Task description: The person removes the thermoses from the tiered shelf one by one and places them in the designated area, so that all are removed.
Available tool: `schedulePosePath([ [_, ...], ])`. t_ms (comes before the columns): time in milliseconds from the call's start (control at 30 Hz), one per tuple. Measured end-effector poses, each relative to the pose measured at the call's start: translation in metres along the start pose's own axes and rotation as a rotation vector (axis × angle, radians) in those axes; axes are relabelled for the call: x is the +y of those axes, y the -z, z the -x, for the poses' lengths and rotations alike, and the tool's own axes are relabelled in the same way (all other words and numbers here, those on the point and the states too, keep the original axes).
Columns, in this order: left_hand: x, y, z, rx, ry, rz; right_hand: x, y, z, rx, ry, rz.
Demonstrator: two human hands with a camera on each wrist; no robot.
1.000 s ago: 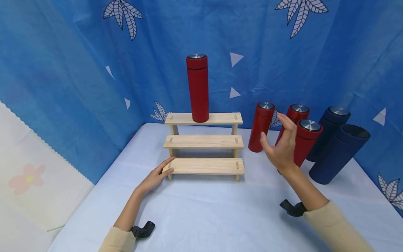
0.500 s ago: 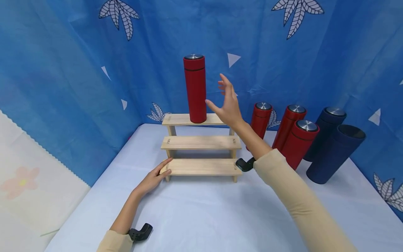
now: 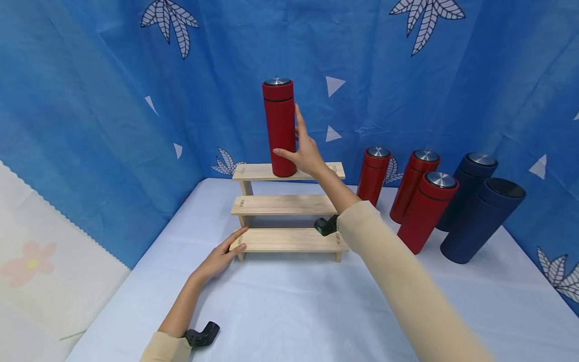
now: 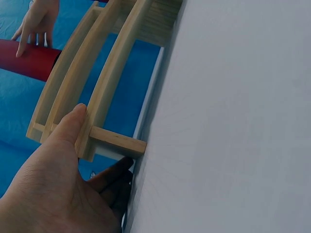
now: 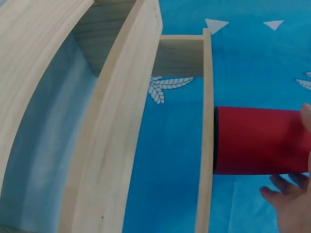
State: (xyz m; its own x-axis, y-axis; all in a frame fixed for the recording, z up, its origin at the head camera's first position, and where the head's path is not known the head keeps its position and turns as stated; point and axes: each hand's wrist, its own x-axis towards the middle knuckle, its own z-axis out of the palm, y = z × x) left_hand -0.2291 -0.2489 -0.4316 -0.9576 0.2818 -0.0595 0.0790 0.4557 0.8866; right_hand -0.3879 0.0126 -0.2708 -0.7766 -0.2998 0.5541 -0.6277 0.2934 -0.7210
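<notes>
A red thermos (image 3: 279,115) stands upright on the top step of a three-step wooden rack (image 3: 289,240). My right hand (image 3: 306,152) holds the thermos, its thumb across the front, a straight finger along the right side and other fingers partly hidden behind. In the right wrist view, fingertips (image 5: 286,187) lie at the edge of its red body (image 5: 262,141). My left hand (image 3: 218,259) grips the left end of the lowest step. The left wrist view has the left thumb (image 4: 75,119) against the wood and darker fingers beside the rack's leg (image 4: 119,141).
Three red thermoses (image 3: 373,173) (image 3: 409,186) (image 3: 425,213) stand on the white-covered table (image 3: 289,311) right of the rack. Two dark blue bottles (image 3: 472,186) (image 3: 481,221) are beyond them. Blue patterned curtains (image 3: 362,60) hang behind.
My right hand has moved left from beside the right-hand thermoses to the thermos on the top step. The left hand stays on the rack, and the thermoses stand where they were.
</notes>
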Motion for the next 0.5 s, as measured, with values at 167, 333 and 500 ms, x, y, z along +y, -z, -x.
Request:
schedulePosePath([
  [167, -0.001, 0.000, 0.001, 0.000, 0.004, 0.001, 0.001, -0.002, 0.004, 0.017, 0.005, 0.007],
  [333, -0.002, -0.002, 0.001, -0.002, 0.006, 0.005, -0.005, 0.005, 0.021, 0.069, 0.039, 0.025],
  [500, -0.002, 0.000, 0.001, 0.003, -0.006, -0.008, -0.016, 0.023, 0.053, 0.119, 0.103, -0.004],
])
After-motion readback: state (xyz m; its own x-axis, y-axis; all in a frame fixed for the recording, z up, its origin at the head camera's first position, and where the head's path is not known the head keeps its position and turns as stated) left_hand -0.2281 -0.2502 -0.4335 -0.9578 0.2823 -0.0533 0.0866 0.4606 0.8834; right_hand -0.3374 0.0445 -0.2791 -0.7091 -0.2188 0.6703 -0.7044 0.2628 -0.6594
